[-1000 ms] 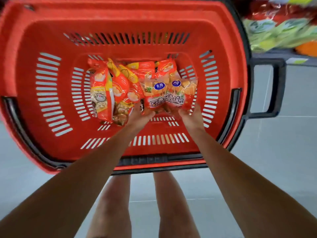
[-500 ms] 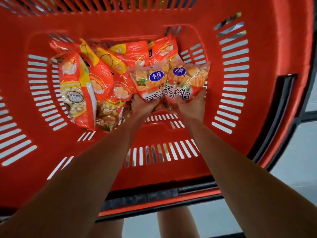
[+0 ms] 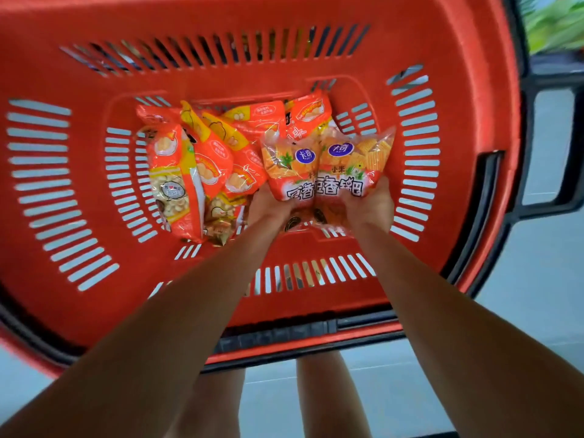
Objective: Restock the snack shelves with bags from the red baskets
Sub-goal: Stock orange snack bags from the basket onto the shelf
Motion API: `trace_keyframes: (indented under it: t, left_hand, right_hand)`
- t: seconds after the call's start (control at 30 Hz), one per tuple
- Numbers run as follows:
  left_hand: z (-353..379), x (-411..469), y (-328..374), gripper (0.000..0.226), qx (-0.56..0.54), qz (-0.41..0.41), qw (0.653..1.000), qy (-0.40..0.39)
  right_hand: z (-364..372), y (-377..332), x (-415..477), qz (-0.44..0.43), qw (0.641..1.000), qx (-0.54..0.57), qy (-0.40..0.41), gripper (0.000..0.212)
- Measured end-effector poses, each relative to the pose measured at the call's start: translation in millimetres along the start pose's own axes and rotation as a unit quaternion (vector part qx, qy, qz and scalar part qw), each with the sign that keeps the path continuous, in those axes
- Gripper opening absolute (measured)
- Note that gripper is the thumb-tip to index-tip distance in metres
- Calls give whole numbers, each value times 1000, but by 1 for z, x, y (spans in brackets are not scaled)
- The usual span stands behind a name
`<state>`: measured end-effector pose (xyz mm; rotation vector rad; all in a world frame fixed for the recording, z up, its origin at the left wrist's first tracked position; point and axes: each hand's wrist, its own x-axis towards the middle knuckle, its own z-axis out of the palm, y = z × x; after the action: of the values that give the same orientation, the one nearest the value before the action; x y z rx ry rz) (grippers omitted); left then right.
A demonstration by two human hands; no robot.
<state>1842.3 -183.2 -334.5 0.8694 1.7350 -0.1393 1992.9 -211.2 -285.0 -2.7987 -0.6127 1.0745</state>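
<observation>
Where both arms reach into the red basket (image 3: 94, 74), we record: left hand (image 3: 268, 211) curled round the bottom of the left bag (image 3: 286, 172), right hand (image 3: 371, 210) curled round the right bag (image 3: 352, 170), the two bags touching side by side. Heaped on the basket floor lie other orange bags (image 3: 202, 172).

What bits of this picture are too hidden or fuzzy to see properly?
All in the head view:
Fingers of the left hand and right hand: hidden under the left snack bag and right snack bag they hold.
Pile of bags in the red basket: lower ones are covered by upper ones, so no sure count.
Green packs: blurred, cut off by the top right edge.
</observation>
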Motion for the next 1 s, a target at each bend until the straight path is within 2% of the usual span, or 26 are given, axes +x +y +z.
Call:
trace_keyframes:
  t: [0.2, 0.33, 0.47, 0.57, 0.63, 0.7, 0.87, 0.93, 1.0]
  left_hand:
    - [-38, -47, 11, 52, 7, 19, 1000, 11]
    - [-74, -82, 18, 51, 0, 20, 1000, 18]
    - [-118, -125, 25, 35, -19, 15, 1000, 20]
    - [-154, -163, 35, 60, -39, 30, 998, 27]
    - [-178, -191, 42, 59, -53, 49, 997, 27]
    - [-200, -217, 47, 69, -65, 54, 996, 20]
    - [-260, -264, 64, 114, -104, 122, 987, -5]
    - [-282, -299, 85, 113, -113, 147, 983, -7]
    - [-304, -354, 113, 90, -109, 184, 977, 15]
  right_hand:
    - [-41, -10, -41, -12, 999, 42, -23, 54]
    - [-67, -22, -74, -23, 996, 78, -44, 54]
    - [-97, -37, -111, -55, 993, 88, -57, 58]
    - [-122, -51, -138, -57, 990, 111, -71, 65]
    - [-143, -62, -156, -69, 986, 131, -72, 73]
    - [-167, -74, -176, -80, 982, 151, -77, 79]
    - [-242, -106, -221, -112, 961, 230, -102, 76]
    - [-277, -118, -240, -135, 953, 250, -102, 57]
    - [-309, -131, -258, -170, 948, 253, -89, 47]
